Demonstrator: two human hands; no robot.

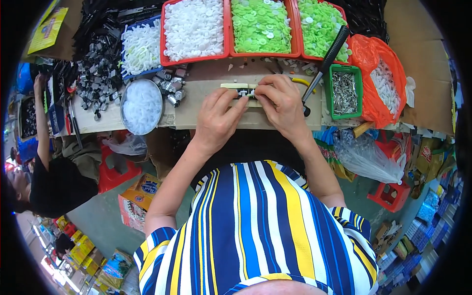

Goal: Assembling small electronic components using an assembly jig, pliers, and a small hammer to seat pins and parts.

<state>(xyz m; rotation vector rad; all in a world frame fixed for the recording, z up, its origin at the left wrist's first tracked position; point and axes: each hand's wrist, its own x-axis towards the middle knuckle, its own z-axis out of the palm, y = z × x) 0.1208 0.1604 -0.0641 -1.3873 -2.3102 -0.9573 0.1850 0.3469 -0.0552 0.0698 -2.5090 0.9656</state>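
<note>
Both hands, left hand [218,117] and right hand [281,104], on pale strip [235,87] beside green box [344,92]

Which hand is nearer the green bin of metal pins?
Right. The right hand lies just left of the green bin; the left hand sits farther left, beyond it.

The cardboard-covered bench [206,115] carries red trays [194,30], a round tin [141,106], a green box [343,92] and a hammer [325,64].

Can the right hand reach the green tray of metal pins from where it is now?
Probably yes. The right hand lies just beside the green tray of metal pins; only the black-handled hammer leans between them, easy to pass over.
</note>
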